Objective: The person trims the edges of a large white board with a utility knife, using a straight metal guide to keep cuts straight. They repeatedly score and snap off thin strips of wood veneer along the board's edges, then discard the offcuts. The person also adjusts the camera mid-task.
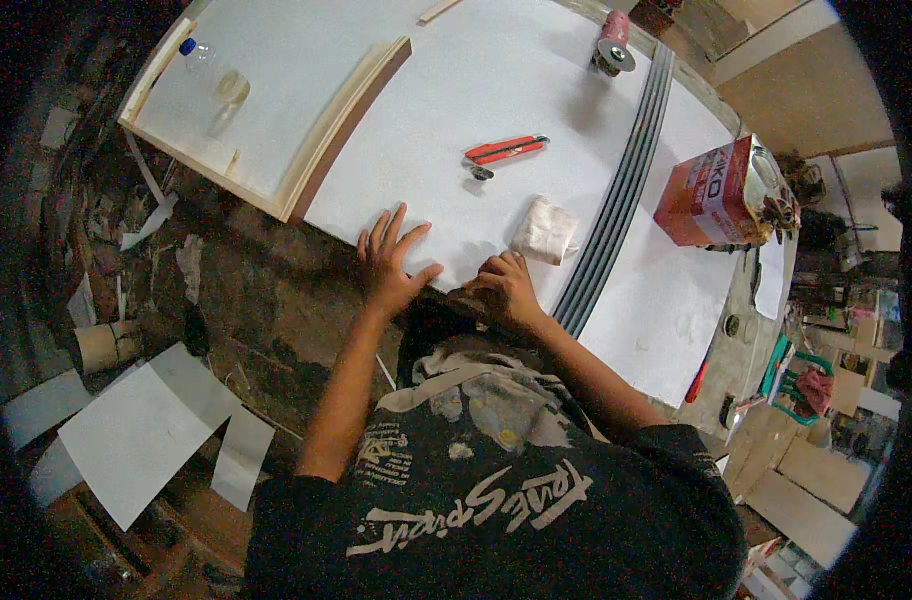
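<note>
A large white sheet [426, 160] covers the worktable in front of me. My left hand [388, 268] lies on its near edge with the fingers spread. To the right of it, my right hand [506, 288] is closed at the same edge, its fingers curled under; whatever they grip is hidden. Just beyond the right hand lies a folded whitish cloth [545, 230]. Farther off, a red utility knife [506, 150] rests on the sheet, with a small dark round piece [481, 173] beside it.
Grey ribbed strips [616, 200] run along the sheet's right side. Beyond them stands a red rectangular can [711, 195]. An angle grinder [614, 50] sits at the far right. Leftward, a wood-edged panel [296, 180] holds a clear bottle [198, 52]. Offcuts [141, 440] litter the floor.
</note>
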The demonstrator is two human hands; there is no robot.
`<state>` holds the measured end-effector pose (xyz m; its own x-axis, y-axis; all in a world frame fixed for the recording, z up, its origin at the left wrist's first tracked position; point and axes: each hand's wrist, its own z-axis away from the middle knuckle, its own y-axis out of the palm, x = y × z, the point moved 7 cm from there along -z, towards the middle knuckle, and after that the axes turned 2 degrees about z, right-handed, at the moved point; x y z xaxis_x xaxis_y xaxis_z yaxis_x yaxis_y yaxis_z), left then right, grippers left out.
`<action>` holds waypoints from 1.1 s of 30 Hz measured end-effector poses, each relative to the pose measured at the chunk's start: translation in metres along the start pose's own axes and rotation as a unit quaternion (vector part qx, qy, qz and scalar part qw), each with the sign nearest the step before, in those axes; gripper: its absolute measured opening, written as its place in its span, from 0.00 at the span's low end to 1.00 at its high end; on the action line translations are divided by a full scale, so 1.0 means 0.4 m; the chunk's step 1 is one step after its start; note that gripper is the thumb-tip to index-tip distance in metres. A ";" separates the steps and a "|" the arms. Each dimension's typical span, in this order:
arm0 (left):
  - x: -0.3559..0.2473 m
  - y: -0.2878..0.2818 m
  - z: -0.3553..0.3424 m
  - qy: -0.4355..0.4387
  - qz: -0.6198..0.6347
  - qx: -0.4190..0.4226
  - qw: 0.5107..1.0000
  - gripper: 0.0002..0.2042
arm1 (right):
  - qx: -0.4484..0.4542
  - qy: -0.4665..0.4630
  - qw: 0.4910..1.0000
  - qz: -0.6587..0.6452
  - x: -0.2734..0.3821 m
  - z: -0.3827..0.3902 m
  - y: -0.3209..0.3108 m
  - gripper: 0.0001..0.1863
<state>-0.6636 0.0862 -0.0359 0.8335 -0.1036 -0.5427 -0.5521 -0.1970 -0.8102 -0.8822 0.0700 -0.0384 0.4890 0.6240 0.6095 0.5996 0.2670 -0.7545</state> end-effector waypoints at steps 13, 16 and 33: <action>0.027 0.006 -0.009 -0.042 0.088 0.000 0.995 0.22 | 0.060 -0.084 0.994 0.024 0.004 -0.042 0.074 0.11; 0.029 0.004 -0.010 -0.039 0.094 -0.006 0.995 0.22 | 0.085 -0.076 0.993 0.023 0.004 -0.021 0.072 0.11; 0.018 -0.002 -0.005 -0.040 0.051 0.023 0.998 0.21 | 0.064 -0.036 0.997 -0.024 -0.002 -0.004 0.061 0.08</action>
<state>-0.6571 0.0835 -0.0386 0.7689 -0.0428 -0.6379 -0.6365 -0.1451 -0.7575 -0.8668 0.0751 -0.0570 0.4123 0.6580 0.6301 0.5328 0.3868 -0.7526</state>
